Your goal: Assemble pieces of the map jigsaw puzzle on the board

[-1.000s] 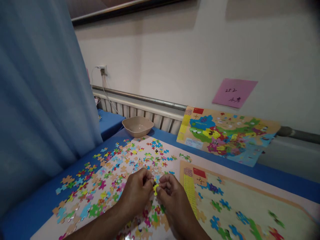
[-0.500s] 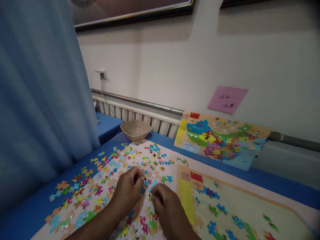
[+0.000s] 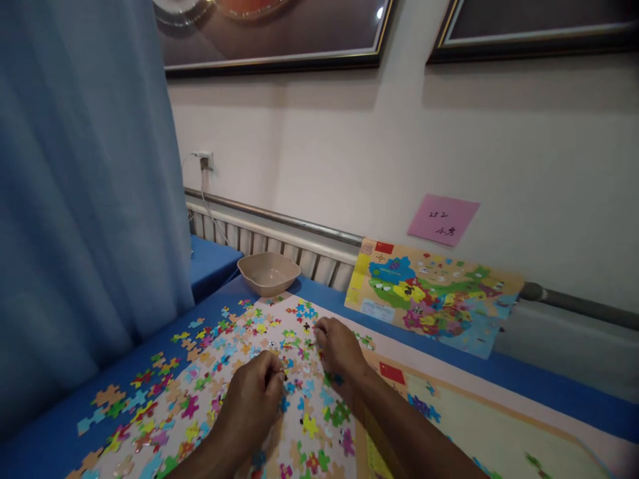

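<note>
Loose jigsaw puzzle pieces point(image 3: 190, 406) in many colours lie spread over a pale sheet on the blue table. My left hand point(image 3: 255, 394) is low over the middle of the pieces, thumb and fingers pinched together; what sits between the fingertips is too small to make out. Farther from me, my right hand point(image 3: 340, 347) has its fingers curled down at the pieces near the far side of the sheet. Its fingertips are partly hidden, so any piece in them cannot be made out. Under my right forearm lies a puzzle board point(image 3: 479, 406) with several pieces on it.
A beige bowl point(image 3: 269, 274) stands at the back edge of the table. The printed map picture point(image 3: 439, 293) leans against the wall pipe, below a pink note point(image 3: 443, 219). A blue curtain point(image 3: 94, 173) hangs on the left, and a radiator point(image 3: 324, 268) runs behind.
My right hand has moved away from me, from beside my left hand to the far pieces, its forearm now crossing the board. My left hand stays pinched nearly in place. The view has tilted up.
</note>
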### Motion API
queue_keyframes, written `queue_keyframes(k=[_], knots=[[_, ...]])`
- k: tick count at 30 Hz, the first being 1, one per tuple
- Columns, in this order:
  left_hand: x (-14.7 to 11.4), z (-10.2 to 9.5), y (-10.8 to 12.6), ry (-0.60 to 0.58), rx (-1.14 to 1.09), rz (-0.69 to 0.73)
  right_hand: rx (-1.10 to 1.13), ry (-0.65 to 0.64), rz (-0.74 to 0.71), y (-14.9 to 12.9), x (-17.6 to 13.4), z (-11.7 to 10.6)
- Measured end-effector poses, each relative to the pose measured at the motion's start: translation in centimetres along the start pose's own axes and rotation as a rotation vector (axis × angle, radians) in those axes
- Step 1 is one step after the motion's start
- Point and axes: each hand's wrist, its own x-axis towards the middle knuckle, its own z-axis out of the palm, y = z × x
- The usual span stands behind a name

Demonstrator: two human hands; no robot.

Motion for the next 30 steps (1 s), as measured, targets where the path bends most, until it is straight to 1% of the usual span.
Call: queue_keyframes(k=[2,5,8,14,18,23,27,30], knots=[[0.1,0.0,-0.3,0.007,0.007,0.007,-0.084,-0.039,0.01,0.0,2.6,0.4],[0.3,0.0,-0.7,0.019,0.022,0.02,-0.202,-0.114,0.015,-0.1,4.6,1.2],[0.4,0.0,-0.9,0.029,0.038,0.038,-0.289,-0.152,0.001,-0.3,5.0,1.5],[0.3,0.1,-0.9,0.026,0.047,0.048,-0.341,-0.15,-0.024,-0.2,4.7,1.2],[0.3,0.1,-0.8,0.027,0.046,0.046,-0.315,-0.134,-0.024,0.3,4.6,1.3],[0.3,0.0,-0.8,0.02,0.028,0.026,-0.219,-0.085,-0.018,0.5,4.5,1.5],[0.5,-0.1,-0.9,0.039,-0.006,0.014,-0.093,-0.022,-0.023,0.2,3.8,1.7],[0.7,-0.2,-0.9,0.053,-0.072,-0.011,0.048,0.018,-0.024,-0.1,3.4,1.9]])
